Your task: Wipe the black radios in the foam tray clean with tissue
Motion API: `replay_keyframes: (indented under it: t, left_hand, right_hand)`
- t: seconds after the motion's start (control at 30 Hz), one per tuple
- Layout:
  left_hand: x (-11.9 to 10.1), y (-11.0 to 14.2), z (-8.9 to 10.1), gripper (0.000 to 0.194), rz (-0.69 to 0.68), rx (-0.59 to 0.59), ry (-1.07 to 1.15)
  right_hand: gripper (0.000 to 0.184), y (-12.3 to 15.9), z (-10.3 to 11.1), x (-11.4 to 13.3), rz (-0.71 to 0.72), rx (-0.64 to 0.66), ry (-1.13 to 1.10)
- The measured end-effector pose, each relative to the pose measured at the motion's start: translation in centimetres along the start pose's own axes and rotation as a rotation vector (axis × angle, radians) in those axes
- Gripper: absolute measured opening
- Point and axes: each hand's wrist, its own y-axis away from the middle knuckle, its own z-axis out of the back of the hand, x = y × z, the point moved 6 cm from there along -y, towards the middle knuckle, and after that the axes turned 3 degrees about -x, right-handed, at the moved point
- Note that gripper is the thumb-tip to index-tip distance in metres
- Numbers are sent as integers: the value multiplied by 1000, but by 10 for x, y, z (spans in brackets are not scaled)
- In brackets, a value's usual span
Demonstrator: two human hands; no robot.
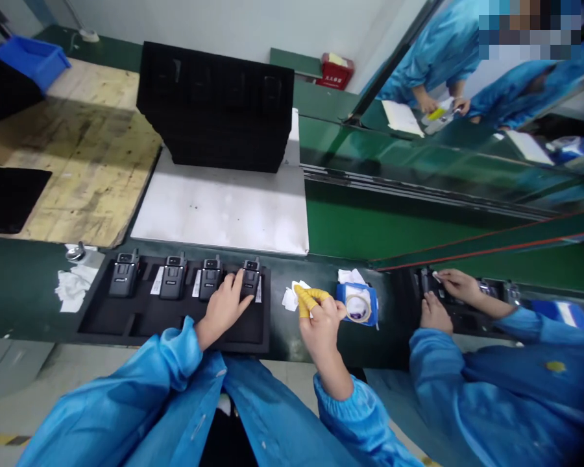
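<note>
A black tray [126,319] lies at the bench's near edge with several small black devices in a row. My left hand [224,307] rests on the rightmost device [251,277], fingers laid over it. My right hand [321,318], with yellow finger cots on two fingers, is curled and pinches a white cloth [290,296] just right of the tray. A tape roll [358,307] on a blue holder sits beside that hand.
A stack of black trays [214,104] stands on a white sheet [224,207] behind. White wipes [73,285] lie left of the tray. A co-worker's hands [448,295] work on another tray at right. A green conveyor [418,162] runs behind.
</note>
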Motion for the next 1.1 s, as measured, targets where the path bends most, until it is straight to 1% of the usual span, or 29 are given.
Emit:
replay_keyframes:
  t: [0.07, 0.13, 0.17, 0.23, 0.3, 0.37, 0.43, 0.5, 0.57, 0.63, 0.7, 0.8, 0.9, 1.0, 1.1]
  left_hand:
    - [20, 23, 14, 48, -3, -62, 48]
    - [46, 48, 29, 40, 40, -139, 85]
    - [60, 60, 36, 38, 73, -180, 99]
    - [88, 83, 48, 36, 152, -261, 125]
    - [115, 106, 56, 34, 232, -335, 151]
    - [137, 127, 60, 33, 298, -395, 184]
    - [154, 146, 61, 32, 341, -436, 225]
    - [166, 163, 61, 31, 362, -460, 270]
    - [177, 176, 60, 30, 366, -473, 313]
    - [188, 186, 60, 28, 358, -482, 350]
    - [201, 194, 62, 26, 341, -491, 381]
    - [223, 201, 68, 26, 306, -510, 418]
    - [244, 206, 77, 26, 276, -535, 429]
    - [260, 206, 85, 25, 243, -550, 408]
    - [266, 197, 93, 23, 170, -546, 380]
  right_hand:
    - [23, -9, -10, 9, 23, 15, -26]
    - [22, -20, -26, 27, 75, 44, -82]
    - [22, -25, -37, 39, 113, 62, -118]
    - [21, -34, -61, 74, 206, 106, -202]
    - [20, -41, -89, 119, 313, 149, -306]
    - [18, -43, -118, 174, 426, 215, -398]
    - [16, -41, -149, 232, 528, 312, -426]
    - [16, -35, -185, 287, 598, 444, -369]
    - [17, -28, -224, 336, 645, 578, -266]
    - [19, -20, -260, 377, 693, 682, -167]
    - [22, -13, -291, 410, 732, 731, -115]
    - [25, -2, -327, 441, 779, 768, -77]
    - [24, 8, -351, 454, 793, 795, -33]
    - [23, 13, -364, 457, 766, 812, -10]
    - [23, 10, -361, 457, 713, 825, -15]
